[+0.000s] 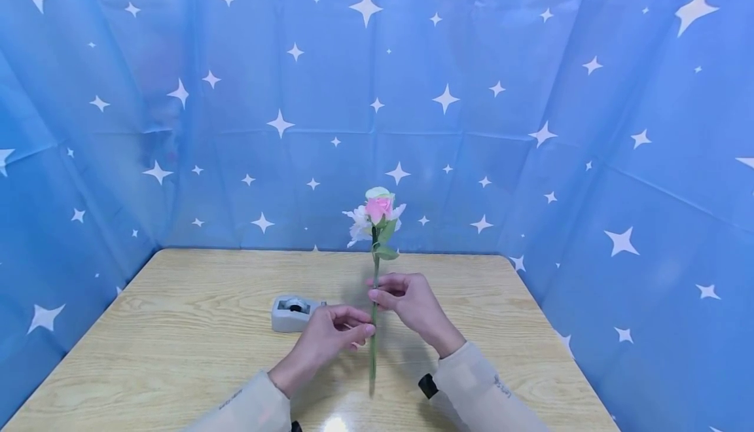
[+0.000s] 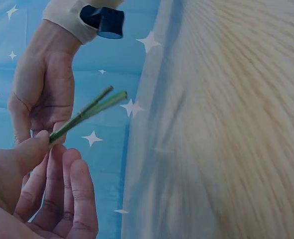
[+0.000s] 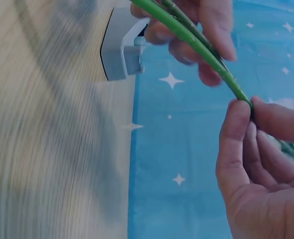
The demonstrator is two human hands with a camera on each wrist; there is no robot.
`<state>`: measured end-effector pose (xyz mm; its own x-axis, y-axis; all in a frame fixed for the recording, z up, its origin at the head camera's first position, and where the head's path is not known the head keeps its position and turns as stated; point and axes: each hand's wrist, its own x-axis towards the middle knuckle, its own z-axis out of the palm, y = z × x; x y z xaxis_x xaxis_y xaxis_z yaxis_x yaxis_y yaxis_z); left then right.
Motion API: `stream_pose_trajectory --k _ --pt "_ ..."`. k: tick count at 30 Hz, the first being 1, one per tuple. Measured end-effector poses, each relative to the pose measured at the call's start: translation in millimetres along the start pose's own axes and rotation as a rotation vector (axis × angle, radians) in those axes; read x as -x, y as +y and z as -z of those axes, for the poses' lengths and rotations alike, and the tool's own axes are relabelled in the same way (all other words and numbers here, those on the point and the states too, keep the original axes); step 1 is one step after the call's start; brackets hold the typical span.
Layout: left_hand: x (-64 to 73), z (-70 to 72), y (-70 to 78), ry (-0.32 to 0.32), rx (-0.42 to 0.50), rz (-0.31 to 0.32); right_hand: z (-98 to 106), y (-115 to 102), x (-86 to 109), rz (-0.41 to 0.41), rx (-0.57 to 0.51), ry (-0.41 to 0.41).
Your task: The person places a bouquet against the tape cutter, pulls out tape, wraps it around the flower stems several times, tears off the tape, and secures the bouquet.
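Observation:
A small bunch of flowers with a pink rose point(image 1: 379, 209) and white blooms point(image 1: 357, 224) stands upright between my hands. Its long green stems point(image 1: 374, 353) run down over the table. My right hand point(image 1: 415, 304) pinches the stems between thumb and fingertips, below the leaves point(image 1: 386, 242). Lower down, my left hand point(image 1: 336, 334) pinches them too, its other fingers loosely bent. In the left wrist view two cut stem ends point(image 2: 104, 102) stick out past my left thumb. The right wrist view has the stems point(image 3: 202, 47) side by side, meeting at my right fingertips.
A grey tape dispenser point(image 1: 288, 322) stands on the wooden table point(image 1: 200, 340), just left of my left hand. A blue curtain point(image 1: 330, 78) with white stars hangs behind the table and along its sides.

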<state>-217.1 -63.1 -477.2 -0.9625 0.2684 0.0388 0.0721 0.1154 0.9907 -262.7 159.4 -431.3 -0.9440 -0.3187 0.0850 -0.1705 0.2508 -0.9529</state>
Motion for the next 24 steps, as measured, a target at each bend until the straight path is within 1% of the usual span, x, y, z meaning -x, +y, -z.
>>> stream_pose_trajectory --k 4,8,12,19,24 --pt "1.0 3.5 -3.8 -0.017 -0.053 -0.016 9 0 2.8 -0.009 0.029 0.008" --pt "1.4 8.4 -4.4 0.005 -0.101 -0.018 18 3 4.1 -0.034 0.059 0.034" --pt "1.4 14.3 -2.4 0.046 -0.157 -0.025 27 8 5.7 -0.054 0.106 0.059" --pt "2.9 29.4 1.6 0.151 -0.291 -0.057 45 18 9.2 -0.102 0.150 0.097" --pt "3.8 42.1 4.4 0.202 -0.329 -0.074 57 26 11.3 -0.133 0.186 0.138"
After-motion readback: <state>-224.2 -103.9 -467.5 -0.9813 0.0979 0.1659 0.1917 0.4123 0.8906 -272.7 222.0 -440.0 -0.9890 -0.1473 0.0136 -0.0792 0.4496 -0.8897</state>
